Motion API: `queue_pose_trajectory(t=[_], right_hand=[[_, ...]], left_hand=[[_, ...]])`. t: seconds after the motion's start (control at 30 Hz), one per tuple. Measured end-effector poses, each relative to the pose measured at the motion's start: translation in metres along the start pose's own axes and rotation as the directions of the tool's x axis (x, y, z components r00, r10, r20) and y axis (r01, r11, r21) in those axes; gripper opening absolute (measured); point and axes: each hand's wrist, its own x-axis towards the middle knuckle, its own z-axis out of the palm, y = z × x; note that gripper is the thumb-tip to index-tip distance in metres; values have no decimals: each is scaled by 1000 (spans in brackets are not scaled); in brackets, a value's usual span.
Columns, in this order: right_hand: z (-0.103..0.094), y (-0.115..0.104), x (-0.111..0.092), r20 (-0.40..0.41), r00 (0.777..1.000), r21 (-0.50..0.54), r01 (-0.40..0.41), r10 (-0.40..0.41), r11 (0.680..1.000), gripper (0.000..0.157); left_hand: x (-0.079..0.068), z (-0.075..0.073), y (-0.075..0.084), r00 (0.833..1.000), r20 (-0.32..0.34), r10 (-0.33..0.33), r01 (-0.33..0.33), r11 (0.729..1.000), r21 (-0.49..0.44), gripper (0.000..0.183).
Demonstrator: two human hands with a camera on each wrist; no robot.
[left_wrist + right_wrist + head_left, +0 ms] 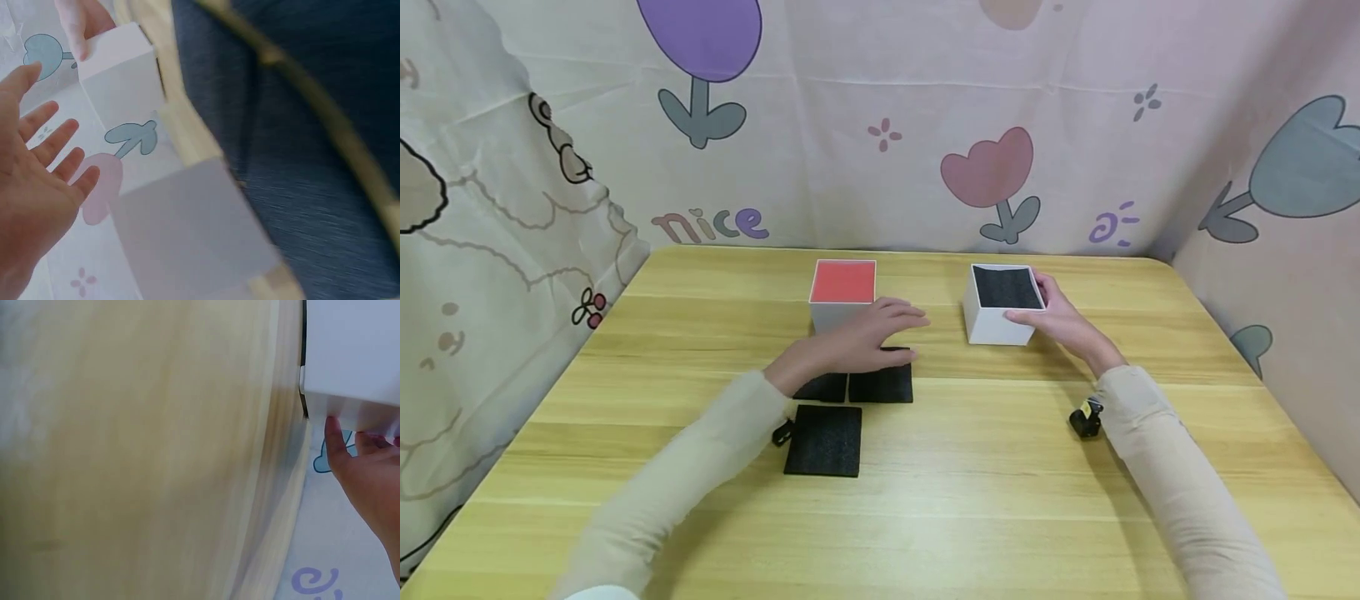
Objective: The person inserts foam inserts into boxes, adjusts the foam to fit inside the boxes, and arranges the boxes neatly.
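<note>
A white box (1000, 327) with a black square in its top stands at the back right of the table. My right hand (1063, 321) grips its right side, thumb at the front and fingers behind. In the right wrist view, the fingertips (334, 428) touch the box's wall. My left hand (872, 337) hovers open, fingers spread, between that box and a second white box (835, 317) with a red top. In the left wrist view its palm shows nothing held. Beneath it lie two black squares (887, 385), partly hidden by hand and wrist.
Another black square (823, 442) lies nearer on the wooden table (970, 500). Behind the table's back edge hangs a patterned cloth (850, 183). Small black wrist devices (1086, 419) sit at both cuffs. Dark blue fabric (300, 156) fills the right of the left wrist view.
</note>
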Motion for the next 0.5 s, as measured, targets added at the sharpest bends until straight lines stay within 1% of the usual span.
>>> queue_pose_trajectory(t=[0.1, 0.2, 0.27, 0.37, 0.5], right_hand=[[-1, 0, -1, 0, 1000, -2, -5, 5, 1000, 92], [-1, -1, -1, 1, 1000, -9, -10, 10, 1000, 91], [-1, -2, -1, 1, 1000, -11, -12, 12, 1000, 91], [0, -2, 0, 1, 1000, -14, -18, 18, 1000, 92], [0, -2, 0, -4, 1000, -8, -25, 25, 1000, 92]], left_hand=[[-23, 6, -9, 1000, 1, 9, -9, 999, -46, 55], [-45, 10, -21, 999, 26, -28, 30, 996, -88, 58], [-56, 12, -30, 998, 45, -52, 56, 993, -101, 60], [-69, 12, -44, 996, 64, -70, 76, 992, -98, 62], [-81, 10, -58, 994, 63, -94, 101, 989, -107, 67]])
